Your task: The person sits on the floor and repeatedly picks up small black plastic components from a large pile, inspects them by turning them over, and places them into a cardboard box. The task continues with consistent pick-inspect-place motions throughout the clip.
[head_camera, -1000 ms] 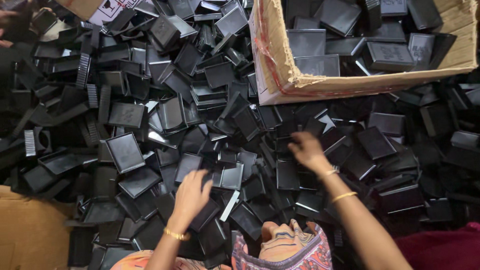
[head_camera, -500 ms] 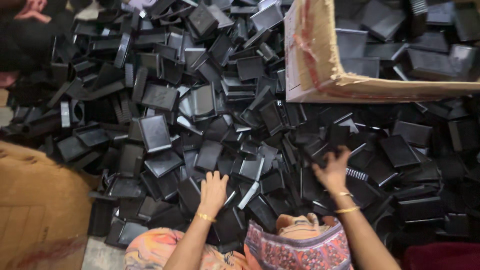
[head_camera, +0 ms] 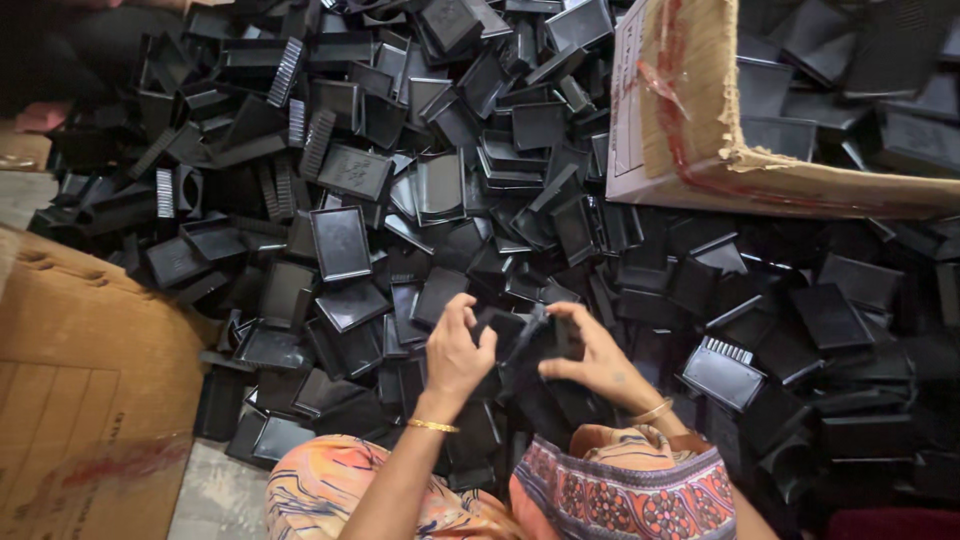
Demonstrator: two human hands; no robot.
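Both hands have met over one black plastic piece (head_camera: 528, 340), held just above the heap of black plastic trays (head_camera: 400, 200) and in front of the patterned knees (head_camera: 620, 490). The left hand (head_camera: 455, 350) is curled shut on the piece's left edge, thumb on top; the right hand (head_camera: 595, 360) closes round its right side, fingers bent over the rim. The step in hand looks like joining or checking a piece lifted from the heap; whether it is one tray or two nested I cannot tell, black on black. The next move would call for a firm two-handed press or twist with the edges lined up. Half a second ago the hands lay apart, flat and spread on the heap, the left low beside the knees and the right further out toward the torn cardboard box (head_camera: 700, 130); now they have come together and lifted. A second box (head_camera: 90, 400) lies left of the knees.
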